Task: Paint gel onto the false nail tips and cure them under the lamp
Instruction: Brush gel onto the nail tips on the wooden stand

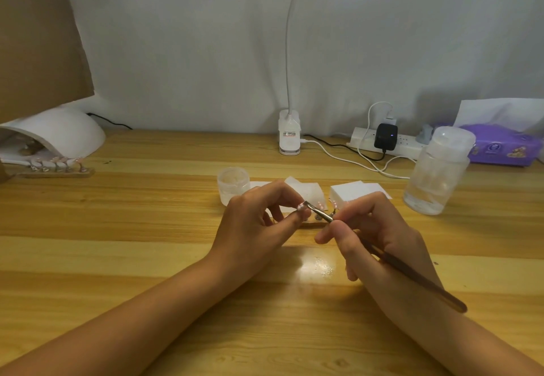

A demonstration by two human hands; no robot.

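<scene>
Lower centre, both forearms reach in over a striped light-wood table (147, 228). Right hand (379, 228), centre right: fingers curled, grasping like a pen a long dark-handled brush with a metal ferrule (412, 275); the handle runs back toward the lower right, and the bristle end touches the false nail tip. Left hand (253, 222), centre: thumb and forefinger pinched on a small pale glossy false nail tip (300, 206), held just above the table between the two hands; remaining fingers curled. Just behind the hands, more small pinkish tips on stands (321, 205), partly hidden. Behind these, white square pads (350, 191) and a small clear round jar (231, 184). Centre right, a tall clear plastic bottle with a rounded cap (435, 175). Far left, a wooden strip carrying a row of nail tips on stands (56, 168) lies at the mouth of a white domed curing lamp (64, 134). Along the far edge, a white clamp-base desk light (289, 137), a white power strip (362, 137) with a black adapter (385, 137), and a purple tissue pack (500, 146), upper right
</scene>
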